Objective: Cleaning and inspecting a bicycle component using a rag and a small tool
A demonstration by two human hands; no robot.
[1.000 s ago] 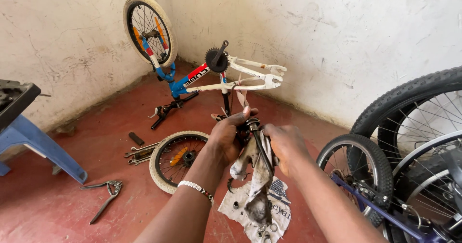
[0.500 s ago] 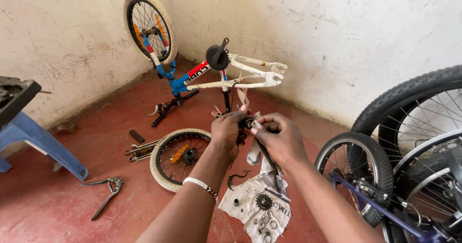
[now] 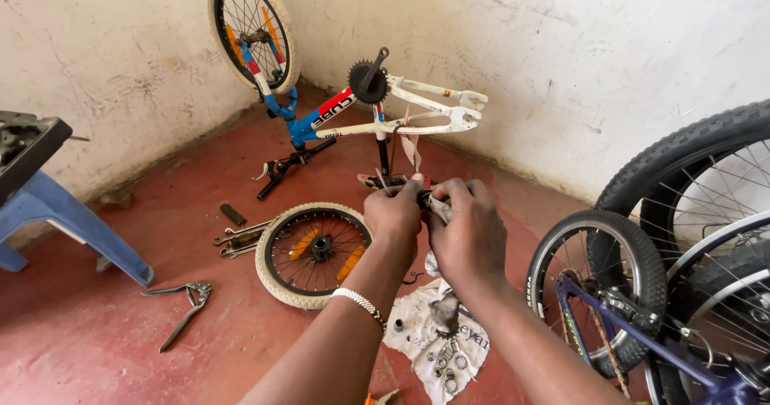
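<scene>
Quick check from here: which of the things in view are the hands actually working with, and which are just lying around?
In hand:
left hand and right hand, closed together on a small dark part
grey rag with loose metal bits, directly below

Lying about:
loose small wheel
upturned bike frame
wrenches
pliers
blue stool

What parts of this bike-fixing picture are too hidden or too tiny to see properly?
Head view, the only one:
- The small dark part held between the left hand and right hand: fingers cover most of it.
- Small metal bits on the white cloth: too tiny to tell apart.
- The big black tyre and purple bike frame: cut off by the right edge.
- The blue stool: cut off by the left edge.
</scene>
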